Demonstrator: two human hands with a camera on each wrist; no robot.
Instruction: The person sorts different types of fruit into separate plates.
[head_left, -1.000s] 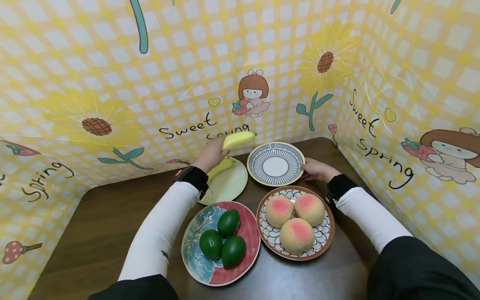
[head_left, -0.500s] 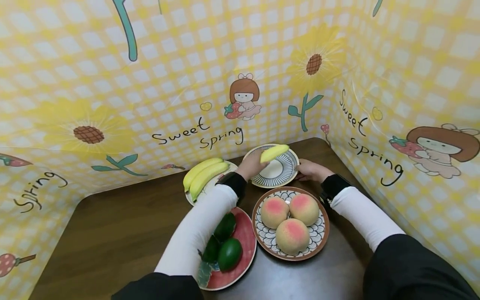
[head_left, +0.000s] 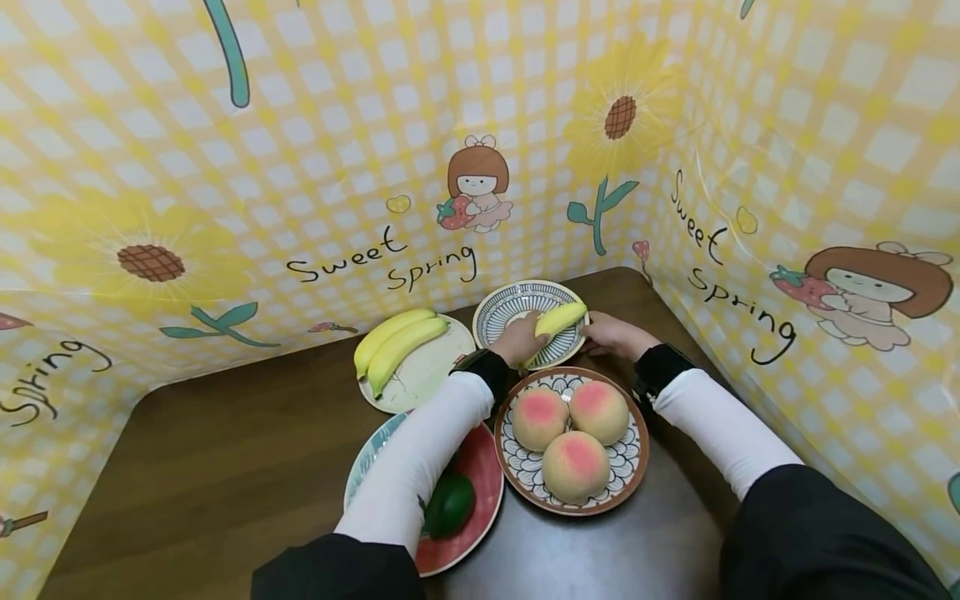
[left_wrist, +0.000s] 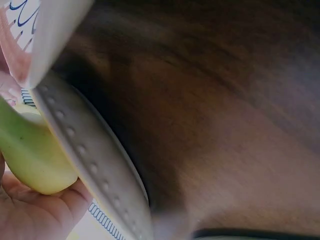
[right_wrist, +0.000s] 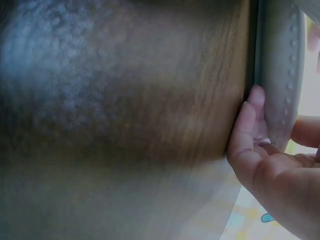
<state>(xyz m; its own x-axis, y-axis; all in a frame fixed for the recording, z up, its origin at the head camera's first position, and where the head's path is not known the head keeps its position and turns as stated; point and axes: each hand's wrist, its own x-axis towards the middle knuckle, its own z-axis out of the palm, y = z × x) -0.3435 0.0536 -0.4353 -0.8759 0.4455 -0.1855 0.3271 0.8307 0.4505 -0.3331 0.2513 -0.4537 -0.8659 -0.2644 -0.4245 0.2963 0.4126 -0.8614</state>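
My left hand point(head_left: 517, 340) grips a yellow banana point(head_left: 561, 318) low within the striped round plate point(head_left: 491, 310) at the back. In the left wrist view the banana point(left_wrist: 37, 157) lies across the fingers, right beside the plate's raised wall point(left_wrist: 95, 160). My right hand point(head_left: 617, 335) holds the same plate by its right rim. The right wrist view has the fingers point(right_wrist: 245, 125) along the plate's outer side and the thumb at its rim point(right_wrist: 295, 85).
Left of it, a cream plate point(head_left: 420, 387) bears more bananas point(head_left: 405, 343). In front are a brown-rimmed plate point(head_left: 637, 454) with three peaches point(head_left: 576, 467) and a red-and-blue plate point(head_left: 487, 475) with green fruit point(head_left: 450, 504), partly hidden by my left arm. Patterned cloth walls point(head_left: 337, 167) enclose the table.
My left hand has carried the banana rightward from above the cream plate and lowered it into the striped plate. My right hand has stayed at that plate's rim.
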